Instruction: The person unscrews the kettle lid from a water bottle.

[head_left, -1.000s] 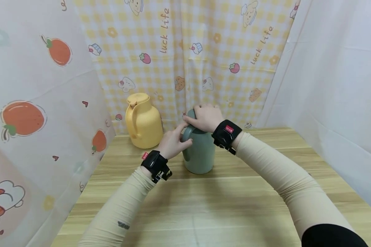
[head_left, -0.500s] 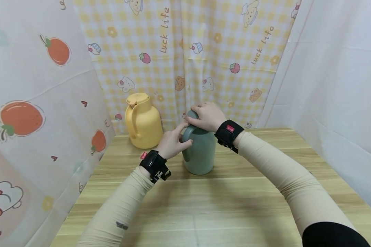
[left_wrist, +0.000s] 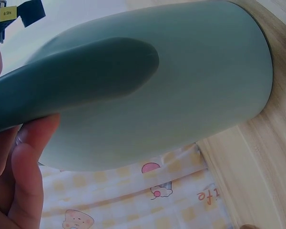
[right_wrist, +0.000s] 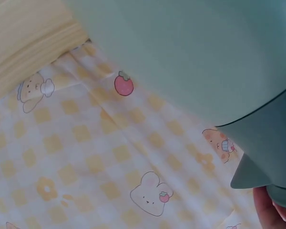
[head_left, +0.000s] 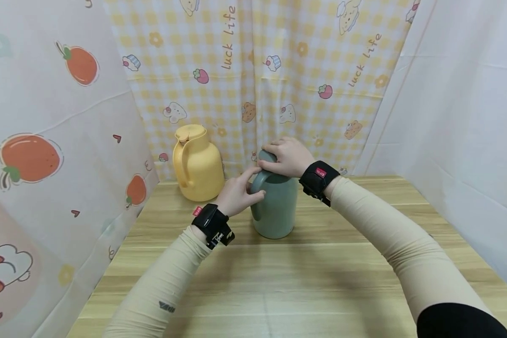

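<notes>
A grey-green thermos jug (head_left: 274, 211) stands upright on the wooden table. My left hand (head_left: 238, 195) holds its handle at the upper left; the left wrist view shows curled fingers (left_wrist: 27, 174) under the dark-looking handle (left_wrist: 86, 76). Over the jug's top, my right hand (head_left: 290, 157) grips the lid (head_left: 266, 156), covering most of it. Seen from the right wrist, a pointed spout (right_wrist: 250, 174) juts from the jug's upper part, and fingertips (right_wrist: 267, 210) rest at the lid right beside it.
A yellow thermos jug (head_left: 204, 169) stands behind and left of my left hand. The wooden table (head_left: 270, 281) meets a yellow-checked curtain (head_left: 219, 103) close behind both jugs. White printed sheets (head_left: 88, 112) hang at the sides.
My right hand has shifted slightly to the right on the lid. My left hand keeps its hold on the handle, and the green jug stays almost in place. The head view has shifted a little.
</notes>
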A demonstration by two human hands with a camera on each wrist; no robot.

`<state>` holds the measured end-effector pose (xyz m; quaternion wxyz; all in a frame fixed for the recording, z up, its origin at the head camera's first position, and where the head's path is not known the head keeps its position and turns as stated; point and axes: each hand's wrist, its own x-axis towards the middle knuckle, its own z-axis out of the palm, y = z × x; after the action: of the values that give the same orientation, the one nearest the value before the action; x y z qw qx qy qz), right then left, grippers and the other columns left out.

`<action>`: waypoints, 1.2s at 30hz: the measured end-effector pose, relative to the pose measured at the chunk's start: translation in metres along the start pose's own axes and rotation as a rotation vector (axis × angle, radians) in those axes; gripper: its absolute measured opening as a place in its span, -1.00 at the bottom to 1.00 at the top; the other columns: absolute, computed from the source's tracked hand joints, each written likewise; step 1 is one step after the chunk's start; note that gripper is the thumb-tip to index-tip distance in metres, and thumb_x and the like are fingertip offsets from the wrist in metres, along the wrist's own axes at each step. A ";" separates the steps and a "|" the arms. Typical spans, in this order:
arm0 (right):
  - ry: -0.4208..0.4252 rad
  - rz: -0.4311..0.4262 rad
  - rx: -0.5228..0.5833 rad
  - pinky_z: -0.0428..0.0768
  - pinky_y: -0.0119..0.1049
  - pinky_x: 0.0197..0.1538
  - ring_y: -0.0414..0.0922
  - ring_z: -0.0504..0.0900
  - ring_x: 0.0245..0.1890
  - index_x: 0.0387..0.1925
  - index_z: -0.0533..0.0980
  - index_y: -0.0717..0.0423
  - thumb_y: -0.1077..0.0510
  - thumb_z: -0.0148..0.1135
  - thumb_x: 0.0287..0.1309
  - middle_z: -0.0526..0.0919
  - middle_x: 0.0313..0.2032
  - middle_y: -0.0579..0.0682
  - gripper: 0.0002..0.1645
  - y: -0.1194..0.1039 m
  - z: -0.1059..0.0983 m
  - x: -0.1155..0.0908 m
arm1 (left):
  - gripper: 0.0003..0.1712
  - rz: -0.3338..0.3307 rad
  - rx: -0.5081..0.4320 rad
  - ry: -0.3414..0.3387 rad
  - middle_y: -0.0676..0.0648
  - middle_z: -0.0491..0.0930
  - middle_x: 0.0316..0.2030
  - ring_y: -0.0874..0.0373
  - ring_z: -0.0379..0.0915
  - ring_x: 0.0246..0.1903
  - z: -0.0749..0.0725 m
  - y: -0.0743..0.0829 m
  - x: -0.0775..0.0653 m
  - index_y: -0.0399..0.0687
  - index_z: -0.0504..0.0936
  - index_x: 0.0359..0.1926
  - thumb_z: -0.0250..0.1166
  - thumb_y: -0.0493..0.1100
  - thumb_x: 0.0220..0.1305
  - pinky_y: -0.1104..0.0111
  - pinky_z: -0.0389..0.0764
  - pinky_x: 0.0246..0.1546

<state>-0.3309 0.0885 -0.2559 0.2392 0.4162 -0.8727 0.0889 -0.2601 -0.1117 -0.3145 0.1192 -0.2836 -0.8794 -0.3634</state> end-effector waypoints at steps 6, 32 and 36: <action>0.013 -0.059 0.049 0.48 -0.09 -0.07 0.08 0.60 -0.09 0.10 0.58 0.17 -0.12 0.15 0.27 0.66 -0.04 0.18 -0.46 0.006 0.002 0.000 | -0.34 0.002 -0.007 -0.009 -0.04 0.68 -0.49 0.23 0.60 -0.50 0.000 -0.002 0.000 -0.07 0.33 0.33 0.31 -0.11 0.23 0.34 0.59 -0.46; 0.040 -0.256 0.228 0.50 -0.04 0.01 0.09 0.59 -0.02 0.08 0.60 0.15 -0.02 0.23 0.19 0.65 -0.01 0.20 -0.51 0.028 0.006 0.001 | -0.31 0.020 -0.046 0.005 0.03 0.63 -0.60 0.30 0.53 -0.63 0.003 -0.004 -0.002 -0.06 0.32 0.36 0.31 -0.14 0.24 0.38 0.57 -0.50; 0.050 -0.277 0.248 0.50 -0.04 -0.03 0.07 0.60 -0.06 0.08 0.61 0.12 0.00 0.25 0.18 0.65 -0.01 0.17 -0.53 0.030 0.007 0.003 | -0.32 0.016 -0.044 0.011 0.05 0.61 -0.63 0.30 0.52 -0.64 0.003 -0.006 -0.001 -0.05 0.32 0.36 0.31 -0.14 0.24 0.38 0.57 -0.51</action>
<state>-0.3578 0.1033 -0.2590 0.2177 0.5563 -0.7833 0.1723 -0.2623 -0.1131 -0.3207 0.1207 -0.2913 -0.8681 -0.3833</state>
